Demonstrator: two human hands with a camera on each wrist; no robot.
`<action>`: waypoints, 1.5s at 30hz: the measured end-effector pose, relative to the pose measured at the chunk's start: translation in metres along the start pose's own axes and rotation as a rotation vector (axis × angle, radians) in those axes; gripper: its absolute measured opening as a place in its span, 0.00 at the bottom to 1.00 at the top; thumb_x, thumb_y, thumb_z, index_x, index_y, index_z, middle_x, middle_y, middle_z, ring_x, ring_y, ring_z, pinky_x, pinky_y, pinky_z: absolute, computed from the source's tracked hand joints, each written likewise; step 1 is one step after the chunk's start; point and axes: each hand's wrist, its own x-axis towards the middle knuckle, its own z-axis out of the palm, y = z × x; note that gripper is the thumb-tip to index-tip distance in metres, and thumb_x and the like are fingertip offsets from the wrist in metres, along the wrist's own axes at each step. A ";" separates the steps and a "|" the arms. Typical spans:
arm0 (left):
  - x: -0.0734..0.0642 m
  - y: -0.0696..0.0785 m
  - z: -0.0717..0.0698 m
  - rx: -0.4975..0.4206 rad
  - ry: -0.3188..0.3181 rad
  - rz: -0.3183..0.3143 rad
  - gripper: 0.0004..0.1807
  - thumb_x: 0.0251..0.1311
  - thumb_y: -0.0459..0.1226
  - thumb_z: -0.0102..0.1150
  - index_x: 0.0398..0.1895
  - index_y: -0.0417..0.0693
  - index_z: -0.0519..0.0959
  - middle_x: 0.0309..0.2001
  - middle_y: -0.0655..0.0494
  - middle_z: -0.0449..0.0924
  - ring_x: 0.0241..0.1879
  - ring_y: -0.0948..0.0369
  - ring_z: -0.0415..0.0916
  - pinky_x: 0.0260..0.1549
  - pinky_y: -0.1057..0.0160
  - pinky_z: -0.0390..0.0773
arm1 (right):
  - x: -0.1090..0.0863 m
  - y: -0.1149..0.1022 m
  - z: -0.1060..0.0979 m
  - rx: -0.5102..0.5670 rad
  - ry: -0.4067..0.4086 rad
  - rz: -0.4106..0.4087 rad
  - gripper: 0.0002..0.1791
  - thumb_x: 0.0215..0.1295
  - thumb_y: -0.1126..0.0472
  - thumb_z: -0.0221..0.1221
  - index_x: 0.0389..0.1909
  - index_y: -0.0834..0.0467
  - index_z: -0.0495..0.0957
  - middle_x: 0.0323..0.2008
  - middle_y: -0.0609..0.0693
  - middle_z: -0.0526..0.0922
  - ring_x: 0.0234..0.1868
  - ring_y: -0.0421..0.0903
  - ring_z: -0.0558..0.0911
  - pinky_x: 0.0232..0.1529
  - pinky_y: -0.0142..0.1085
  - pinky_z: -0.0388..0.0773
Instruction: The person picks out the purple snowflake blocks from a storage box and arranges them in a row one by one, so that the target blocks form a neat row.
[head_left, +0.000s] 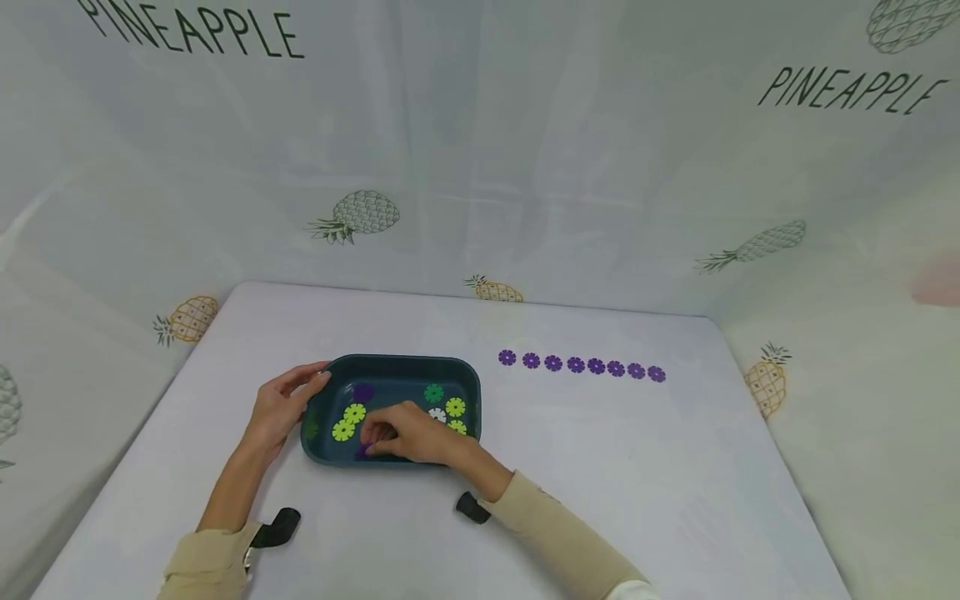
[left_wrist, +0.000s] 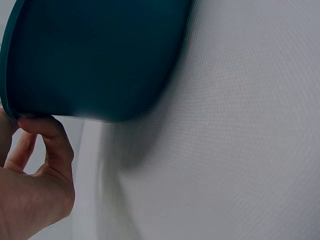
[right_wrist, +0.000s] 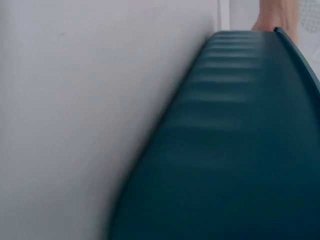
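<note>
A dark teal tray stands on the table, holding several flower-shaped discs. My left hand grips the tray's left end by its rim; in the left wrist view its curled fingers meet the tray's edge. Over the inside of the tray, my right hand has its thumb and fingertips pinched at a purple disc, which they partly cover. Yellow-green discs, another purple disc, a green disc and a white disc lie around that hand.
Several purple discs form a spaced row on the white table, right of the tray. Behind the table hangs a pineapple-print cloth. Black wrist-worn pieces stick out by both sleeves. The right wrist view shows mostly the tray's outer wall.
</note>
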 end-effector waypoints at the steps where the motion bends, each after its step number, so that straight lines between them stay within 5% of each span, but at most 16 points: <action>1: 0.000 0.000 0.000 0.002 -0.001 -0.001 0.35 0.71 0.56 0.58 0.73 0.45 0.71 0.70 0.46 0.67 0.53 0.63 0.70 0.41 0.70 0.79 | -0.001 0.000 -0.002 -0.002 0.008 -0.003 0.04 0.70 0.68 0.64 0.43 0.62 0.83 0.40 0.51 0.87 0.37 0.30 0.80 0.43 0.20 0.77; 9: -0.002 0.002 0.000 0.022 -0.001 0.010 0.36 0.71 0.57 0.58 0.73 0.45 0.71 0.70 0.45 0.67 0.54 0.62 0.70 0.42 0.70 0.79 | -0.017 0.005 -0.021 -0.050 0.108 0.014 0.07 0.70 0.67 0.64 0.46 0.62 0.84 0.42 0.52 0.86 0.41 0.34 0.80 0.47 0.22 0.77; 19: -0.006 0.001 -0.002 0.029 0.016 0.023 0.36 0.69 0.58 0.59 0.71 0.43 0.73 0.65 0.49 0.70 0.49 0.67 0.72 0.39 0.69 0.80 | -0.040 0.015 -0.046 -0.082 0.261 -0.090 0.08 0.67 0.70 0.65 0.45 0.64 0.84 0.41 0.54 0.85 0.42 0.44 0.84 0.45 0.34 0.83; 35: -0.003 0.000 -0.001 0.042 0.025 0.031 0.36 0.70 0.58 0.59 0.71 0.45 0.73 0.65 0.49 0.70 0.51 0.66 0.71 0.40 0.70 0.80 | -0.073 0.026 -0.084 -0.090 0.483 0.070 0.08 0.67 0.67 0.67 0.45 0.59 0.87 0.41 0.49 0.84 0.44 0.43 0.82 0.45 0.29 0.82; 45: -0.004 0.000 0.001 0.030 0.022 0.021 0.36 0.69 0.58 0.59 0.70 0.45 0.74 0.63 0.51 0.71 0.50 0.66 0.71 0.39 0.70 0.80 | -0.098 0.036 -0.105 -0.100 0.617 0.106 0.08 0.66 0.67 0.68 0.45 0.60 0.87 0.41 0.50 0.85 0.43 0.45 0.84 0.46 0.38 0.85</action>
